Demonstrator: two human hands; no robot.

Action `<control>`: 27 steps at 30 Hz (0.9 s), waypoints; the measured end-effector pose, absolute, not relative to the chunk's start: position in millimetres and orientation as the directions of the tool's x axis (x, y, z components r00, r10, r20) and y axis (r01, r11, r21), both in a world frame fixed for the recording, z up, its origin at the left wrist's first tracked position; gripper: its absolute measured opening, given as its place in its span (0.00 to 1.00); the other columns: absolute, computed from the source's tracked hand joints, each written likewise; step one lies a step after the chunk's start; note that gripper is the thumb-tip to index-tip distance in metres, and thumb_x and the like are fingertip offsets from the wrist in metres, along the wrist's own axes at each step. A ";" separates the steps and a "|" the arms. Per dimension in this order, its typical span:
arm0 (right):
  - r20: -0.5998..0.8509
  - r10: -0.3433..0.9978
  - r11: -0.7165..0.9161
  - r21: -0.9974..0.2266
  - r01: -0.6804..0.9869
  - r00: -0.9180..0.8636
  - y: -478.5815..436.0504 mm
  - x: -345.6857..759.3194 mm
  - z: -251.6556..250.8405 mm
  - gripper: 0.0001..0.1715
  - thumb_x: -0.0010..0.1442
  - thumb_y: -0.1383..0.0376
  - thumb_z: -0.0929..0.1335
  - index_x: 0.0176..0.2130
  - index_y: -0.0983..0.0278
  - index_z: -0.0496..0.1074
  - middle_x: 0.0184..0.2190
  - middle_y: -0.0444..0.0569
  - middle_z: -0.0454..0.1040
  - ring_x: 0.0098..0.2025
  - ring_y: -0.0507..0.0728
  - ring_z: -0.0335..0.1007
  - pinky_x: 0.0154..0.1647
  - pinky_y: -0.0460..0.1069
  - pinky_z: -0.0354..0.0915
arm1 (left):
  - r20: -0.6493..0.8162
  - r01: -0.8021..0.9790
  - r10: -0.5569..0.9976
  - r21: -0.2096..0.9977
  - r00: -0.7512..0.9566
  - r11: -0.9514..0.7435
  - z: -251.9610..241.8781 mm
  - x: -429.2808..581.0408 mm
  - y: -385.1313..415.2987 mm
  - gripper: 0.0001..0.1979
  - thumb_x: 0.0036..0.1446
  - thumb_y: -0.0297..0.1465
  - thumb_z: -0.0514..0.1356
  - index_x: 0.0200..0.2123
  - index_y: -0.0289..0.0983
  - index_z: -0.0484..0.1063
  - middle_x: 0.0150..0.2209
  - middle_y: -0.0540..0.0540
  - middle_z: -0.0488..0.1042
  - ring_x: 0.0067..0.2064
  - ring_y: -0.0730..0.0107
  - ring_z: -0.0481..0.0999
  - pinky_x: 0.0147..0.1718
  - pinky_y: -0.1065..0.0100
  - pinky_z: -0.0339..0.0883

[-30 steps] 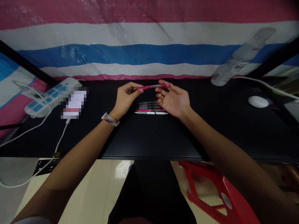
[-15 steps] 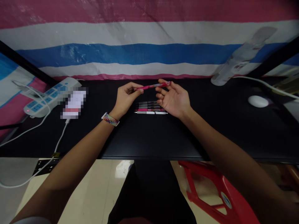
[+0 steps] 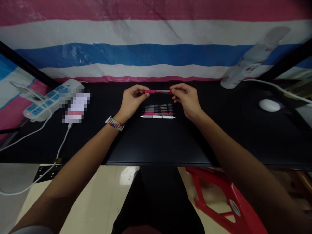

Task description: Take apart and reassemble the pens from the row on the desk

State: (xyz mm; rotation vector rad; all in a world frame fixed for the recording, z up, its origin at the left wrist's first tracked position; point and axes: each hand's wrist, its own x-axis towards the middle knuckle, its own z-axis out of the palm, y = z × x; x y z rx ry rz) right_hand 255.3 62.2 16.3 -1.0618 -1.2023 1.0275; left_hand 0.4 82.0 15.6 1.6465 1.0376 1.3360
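Observation:
A red pen (image 3: 159,92) with a clear middle section is held level above the black desk. Its left end is pinched between the thumb and fingers of my left hand (image 3: 133,100). At the other end, my right hand (image 3: 187,99) grips the pen with thumb and fingertips. Just nearer to me, several pens lie side by side in a row: dark grey ones (image 3: 157,108) at the back, a pink-red pen (image 3: 158,113), and a white pen (image 3: 158,117) in front. A colourful woven band (image 3: 115,123) circles my left wrist.
On the left are a white power strip (image 3: 55,99) and a blurred phone (image 3: 76,107) on a cable. A clear bottle (image 3: 246,66) and a white mouse (image 3: 269,105) stand on the right. Below the black desk (image 3: 158,146) sits a red stool (image 3: 219,195).
My right hand has turned over from an open palm and closed its fingers on the pen's right end. The pen has gone from slightly tilted to level.

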 end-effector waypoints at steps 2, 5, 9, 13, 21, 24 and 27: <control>0.292 0.953 0.281 -0.952 0.126 0.085 64.3 257.7 12.8 0.02 0.63 0.62 0.78 0.38 0.57 0.84 0.36 0.48 0.81 0.38 0.59 0.77 0.44 0.56 0.76 | 0.338 0.145 0.931 0.923 0.139 -0.357 12.7 0.0 82.7 0.08 0.60 0.32 0.77 0.42 0.39 0.88 0.43 0.43 0.89 0.46 0.60 0.87 0.52 0.58 0.80; 0.381 0.925 0.352 -0.864 0.361 0.010 62.8 259.8 11.6 0.04 0.62 0.64 0.75 0.37 0.56 0.85 0.38 0.50 0.85 0.42 0.64 0.79 0.52 0.62 0.76 | 0.329 0.256 0.932 0.898 0.153 -0.359 7.0 -1.8 84.0 0.07 0.62 0.36 0.76 0.39 0.40 0.90 0.38 0.42 0.89 0.40 0.60 0.85 0.45 0.59 0.78; 0.393 0.910 0.395 -0.737 0.549 -0.128 57.7 260.9 10.4 0.08 0.59 0.68 0.74 0.36 0.56 0.85 0.38 0.50 0.86 0.45 0.67 0.79 0.57 0.65 0.74 | 0.343 0.378 0.911 0.831 0.229 -0.408 1.5 -4.7 85.3 0.04 0.59 0.34 0.74 0.36 0.41 0.89 0.36 0.44 0.88 0.37 0.61 0.84 0.42 0.59 0.77; 0.395 0.897 0.425 -0.647 0.634 -0.198 56.2 261.0 7.5 0.12 0.57 0.71 0.72 0.36 0.57 0.86 0.37 0.51 0.84 0.44 0.66 0.79 0.53 0.63 0.74 | 0.357 0.443 0.892 0.777 0.277 -0.448 0.9 -6.0 85.0 0.04 0.57 0.32 0.72 0.35 0.42 0.88 0.34 0.45 0.87 0.36 0.61 0.82 0.41 0.60 0.75; 0.388 0.897 0.426 -0.629 0.651 -0.212 56.6 262.0 7.2 0.11 0.58 0.70 0.72 0.36 0.57 0.87 0.38 0.52 0.84 0.45 0.67 0.78 0.53 0.64 0.74 | 0.386 0.465 0.862 0.728 0.328 -0.504 4.8 -6.2 83.2 0.08 0.54 0.26 0.68 0.33 0.44 0.87 0.35 0.46 0.87 0.39 0.58 0.81 0.47 0.56 0.76; 0.387 0.897 0.428 -0.639 0.639 -0.213 56.2 262.6 6.5 0.09 0.60 0.68 0.73 0.36 0.56 0.86 0.38 0.52 0.84 0.45 0.67 0.78 0.55 0.65 0.74 | 0.377 0.469 0.866 0.731 0.328 -0.496 3.9 -6.6 83.8 0.08 0.55 0.25 0.69 0.33 0.44 0.88 0.36 0.45 0.87 0.40 0.56 0.81 0.50 0.54 0.75; 0.401 0.899 0.417 -0.666 0.619 -0.174 55.2 260.4 3.7 0.07 0.62 0.66 0.74 0.36 0.55 0.86 0.39 0.52 0.84 0.47 0.68 0.77 0.59 0.67 0.73 | 0.398 0.473 0.869 0.729 0.295 -0.495 0.2 -3.4 82.7 0.07 0.58 0.26 0.69 0.35 0.44 0.88 0.38 0.45 0.87 0.41 0.56 0.80 0.51 0.53 0.73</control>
